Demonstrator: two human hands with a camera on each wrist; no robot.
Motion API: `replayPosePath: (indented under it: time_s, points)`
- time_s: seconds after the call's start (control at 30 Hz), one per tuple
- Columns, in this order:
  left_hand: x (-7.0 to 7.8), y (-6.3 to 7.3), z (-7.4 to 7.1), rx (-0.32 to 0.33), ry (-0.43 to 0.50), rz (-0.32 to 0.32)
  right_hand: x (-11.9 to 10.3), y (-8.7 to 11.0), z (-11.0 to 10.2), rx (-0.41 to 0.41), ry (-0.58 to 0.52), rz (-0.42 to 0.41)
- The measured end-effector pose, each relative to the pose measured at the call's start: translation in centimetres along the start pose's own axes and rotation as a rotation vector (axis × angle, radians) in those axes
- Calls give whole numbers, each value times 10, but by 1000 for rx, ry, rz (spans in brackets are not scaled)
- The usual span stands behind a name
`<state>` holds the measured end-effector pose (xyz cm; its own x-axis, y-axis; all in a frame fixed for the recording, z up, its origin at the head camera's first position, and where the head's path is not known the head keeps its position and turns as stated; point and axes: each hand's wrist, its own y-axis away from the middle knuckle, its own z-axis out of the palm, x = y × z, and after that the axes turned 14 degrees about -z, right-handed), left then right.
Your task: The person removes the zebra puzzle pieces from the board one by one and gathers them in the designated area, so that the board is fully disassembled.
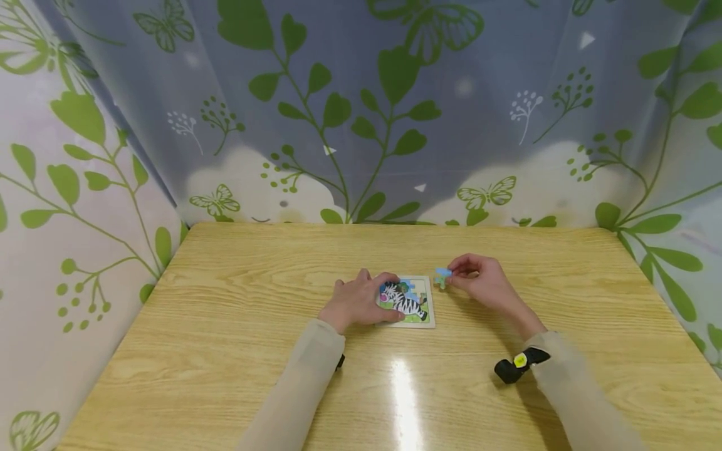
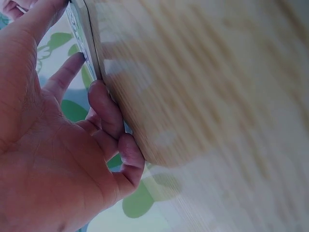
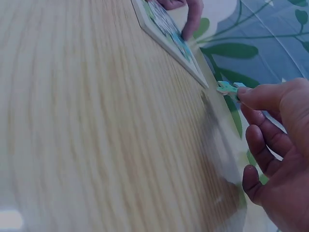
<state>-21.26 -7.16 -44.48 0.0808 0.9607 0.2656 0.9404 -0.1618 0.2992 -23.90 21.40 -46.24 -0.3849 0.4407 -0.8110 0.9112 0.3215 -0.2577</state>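
- Most of the picture in the puzzle (image 1: pixel 414 318) looks laid; I judge the work to be near its end.
- A pale, step-edged gap (image 1: pixel 420 286) shows toward 1 to 2 o'clock of the puzzle's middle, so that corner is left to fill.
- One piece (image 1: pixel 442 277) is off the puzzle, just beside it at 2 o'clock. Whether it alone would fill the gap, I cannot tell.
- The right hand (image 1: pixel 487 282), at 3 o'clock from the piece, pinches it between thumb and forefinger; the other fingers curl loosely.
- The left hand (image 1: pixel 358 300), at 9 o'clock, holds the puzzle, its thumb and forefinger spread and bent about the near and far sides. It hides part of the picture there.
- The puzzle lies flat on the table (image 1: pixel 197 351), with a streak of glare (image 1: pixel 405 401) well off at 6 o'clock.
- It is a thin, squarish board with a pale border (image 1: pixel 433 313). A striped zebra (image 1: pixel 405 303) crosses it, head toward 10 o'clock, rump toward 4, with blue above and green below.
- The piece shows blue toward 12 and green toward 6.
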Motion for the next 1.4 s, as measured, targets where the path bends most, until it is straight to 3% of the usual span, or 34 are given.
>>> replayPosePath:
  time_s: [0.27, 0.53, 1.0, 1.4]
  points:
    - [0, 2, -1, -2, 20, 5, 13, 11, -32, 8, 80, 7]
    - [-1, 3, -2, -8, 29, 4, 29, 11, -51, 23, 169, 45]
    - [1, 4, -4, -21, 35, 1, 38, 6, -58, 31, 261, 21]
    - [-1, 2, -2, -18, 30, -2, 33, 9, -57, 45, 252, 30]
